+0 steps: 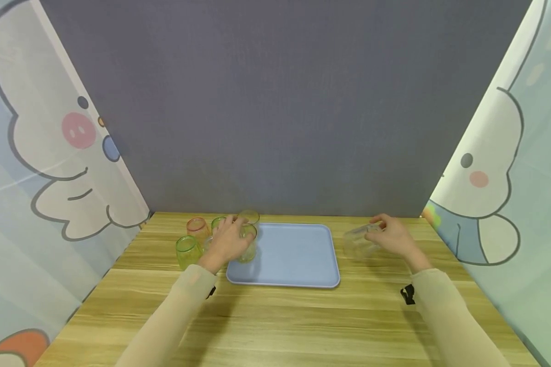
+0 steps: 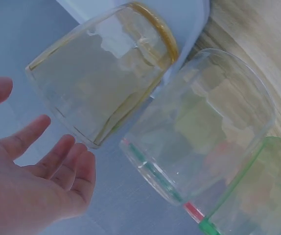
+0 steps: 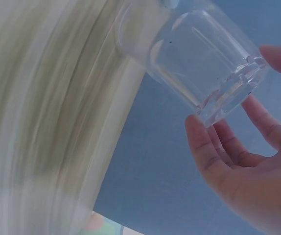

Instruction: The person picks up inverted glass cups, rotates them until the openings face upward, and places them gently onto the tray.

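Observation:
My left hand point(image 1: 229, 239) is over the group of glasses on the left, its fingers loosely bent. In the left wrist view these fingers point(image 2: 59, 156) are beside an amber-rimmed glass point(image 2: 96, 78), with a gap to the thumb. A clear glass point(image 2: 199, 127) and a green-edged glass point(image 2: 258, 191) stand past it. My right hand point(image 1: 392, 237) holds a clear drinking glass point(image 3: 209, 68) by its thick base, thumb on one side and fingers on the other. That glass is tilted, its mouth away from the palm, right of the tray.
A pale blue tray point(image 1: 289, 255) lies mid-table, a yellowish glass point(image 1: 246, 252) at its left edge. Left of it are a red-tinted glass point(image 1: 197, 229) and a lime-green glass point(image 1: 188, 253). Behind the wooden table point(image 1: 280, 326) rises a grey panel point(image 1: 275, 112).

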Demonstrator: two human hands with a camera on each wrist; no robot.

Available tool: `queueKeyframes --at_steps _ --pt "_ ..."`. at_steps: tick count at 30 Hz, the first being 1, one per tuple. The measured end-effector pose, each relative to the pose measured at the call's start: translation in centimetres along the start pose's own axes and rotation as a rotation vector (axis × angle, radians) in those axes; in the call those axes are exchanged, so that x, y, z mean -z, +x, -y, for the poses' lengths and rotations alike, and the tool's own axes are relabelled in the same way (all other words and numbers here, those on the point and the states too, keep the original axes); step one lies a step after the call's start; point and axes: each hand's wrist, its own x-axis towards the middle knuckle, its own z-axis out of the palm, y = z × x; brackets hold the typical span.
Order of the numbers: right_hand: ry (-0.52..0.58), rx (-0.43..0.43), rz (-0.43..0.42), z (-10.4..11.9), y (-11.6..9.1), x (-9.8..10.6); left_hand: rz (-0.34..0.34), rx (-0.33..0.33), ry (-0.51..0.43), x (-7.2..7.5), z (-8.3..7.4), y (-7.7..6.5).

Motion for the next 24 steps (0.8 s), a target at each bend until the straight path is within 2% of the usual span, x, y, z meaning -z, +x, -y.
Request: queueKeyframes --at_steps 11,24 --pt "0.042 0.017 -0.046 0.6 0.2 -0.7 -0.063 0.011 -0.083 0.5 -0.8 -0.5" --pt "0.187 0.009 -0.066 1.8 -0.2 -1.2 -0.093 -0.03 -0.121 0.7 -1.2 -1.0"
